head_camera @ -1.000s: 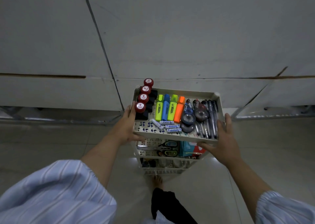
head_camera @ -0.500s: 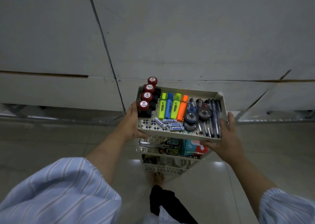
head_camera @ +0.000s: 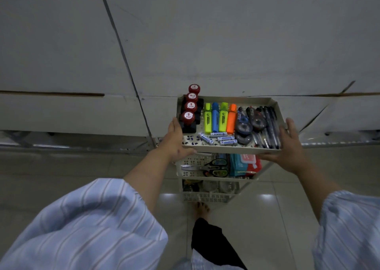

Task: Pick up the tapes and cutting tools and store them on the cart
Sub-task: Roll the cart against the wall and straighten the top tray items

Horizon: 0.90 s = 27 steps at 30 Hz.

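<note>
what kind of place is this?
Probably an office or home workroom, indoors: a tiered stationery cart with highlighters, pens and scissors, on a tiled floor beside white tables.

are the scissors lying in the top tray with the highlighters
No, the scissors lie on the middle shelf, under the top tray that holds the highlighters.

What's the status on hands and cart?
Left hand and right hand grip the cart's top tray at its sides. Scissors on middle shelf. White wall panel directly ahead.
</note>
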Each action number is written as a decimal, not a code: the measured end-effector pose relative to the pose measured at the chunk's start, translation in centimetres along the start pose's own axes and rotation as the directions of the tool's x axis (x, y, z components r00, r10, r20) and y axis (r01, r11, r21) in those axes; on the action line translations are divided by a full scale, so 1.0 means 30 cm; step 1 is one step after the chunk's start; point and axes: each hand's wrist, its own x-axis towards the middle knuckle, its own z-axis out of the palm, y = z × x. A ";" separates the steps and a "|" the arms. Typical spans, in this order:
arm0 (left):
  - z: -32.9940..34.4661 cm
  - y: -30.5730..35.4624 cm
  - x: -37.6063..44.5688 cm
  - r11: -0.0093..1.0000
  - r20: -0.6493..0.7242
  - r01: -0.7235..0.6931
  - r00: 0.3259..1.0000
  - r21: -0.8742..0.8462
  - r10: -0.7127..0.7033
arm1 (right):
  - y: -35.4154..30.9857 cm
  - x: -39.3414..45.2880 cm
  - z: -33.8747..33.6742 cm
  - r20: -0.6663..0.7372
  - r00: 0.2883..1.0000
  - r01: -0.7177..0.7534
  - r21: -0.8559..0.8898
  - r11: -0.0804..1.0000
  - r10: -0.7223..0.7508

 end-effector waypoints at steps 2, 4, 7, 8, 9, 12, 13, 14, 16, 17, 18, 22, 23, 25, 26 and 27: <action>0.006 0.018 0.010 1.000 0.015 0.000 1.000 -0.016 0.000 | 0.034 0.036 -0.007 -0.006 1.000 -0.001 -0.021 1.000 0.001; 0.008 0.033 0.022 1.000 0.030 0.005 1.000 -0.016 -0.004 | 0.059 0.064 -0.011 -0.003 1.000 0.016 -0.041 0.999 -0.016; 0.004 0.053 0.051 1.000 0.052 0.010 0.999 -0.012 -0.009 | 0.071 0.099 -0.028 0.006 1.000 0.021 -0.039 0.999 -0.020; 0.002 0.058 0.062 1.000 0.057 0.014 0.998 -0.012 -0.013 | 0.070 0.110 -0.035 0.006 1.000 0.020 -0.028 0.999 -0.020; -0.001 0.064 0.073 1.000 0.058 0.016 0.998 -0.012 -0.016 | 0.069 0.122 -0.041 0.008 1.000 0.023 -0.021 1.000 -0.023; -0.012 0.075 0.097 1.000 0.058 0.019 0.998 0.002 -0.019 | 0.064 0.151 -0.055 0.022 0.999 0.024 -0.022 0.999 -0.023; -0.016 0.076 0.105 1.000 0.059 0.021 0.998 0.008 -0.022 | 0.066 0.159 -0.056 0.025 1.000 0.017 -0.016 1.000 -0.016; -0.018 0.077 0.112 1.000 0.058 0.023 0.998 0.012 -0.023 | 0.067 0.167 -0.058 0.018 1.000 0.015 -0.009 1.000 -0.015; -0.019 0.080 0.123 1.000 0.043 0.019 0.999 0.014 -0.020 | 0.067 0.181 -0.059 -0.001 1.000 0.024 -0.009 1.000 -0.024; -0.017 0.080 0.130 1.000 0.035 0.015 0.999 0.014 -0.015 | 0.068 0.186 -0.060 -0.003 1.000 0.025 -0.019 1.000 -0.025; -0.014 0.080 0.136 1.000 0.030 0.010 1.000 0.013 -0.010 | 0.073 0.190 -0.060 -0.001 1.000 0.027 -0.030 0.999 -0.027; 0.002 0.088 0.148 1.000 0.029 -0.007 1.000 0.006 0.007 | 0.106 0.194 -0.059 -0.008 1.000 0.025 -0.046 0.999 -0.025; 0.005 0.088 0.154 1.000 0.020 -0.010 1.000 -0.001 0.010 | 0.111 0.196 -0.059 -0.013 1.000 0.020 -0.041 0.999 -0.021; 0.003 0.085 0.170 1.000 0.000 -0.013 1.000 -0.008 0.013 | 0.115 0.204 -0.057 -0.019 1.000 0.013 -0.015 1.000 -0.013; 0.001 0.083 0.179 1.000 -0.008 -0.014 1.000 -0.006 0.014 | 0.114 0.211 -0.057 -0.018 1.000 0.019 -0.003 1.000 -0.019; -0.002 0.080 0.184 1.000 -0.018 -0.015 1.000 -0.005 0.014 | 0.113 0.219 -0.057 -0.021 0.999 0.032 -0.001 0.999 -0.032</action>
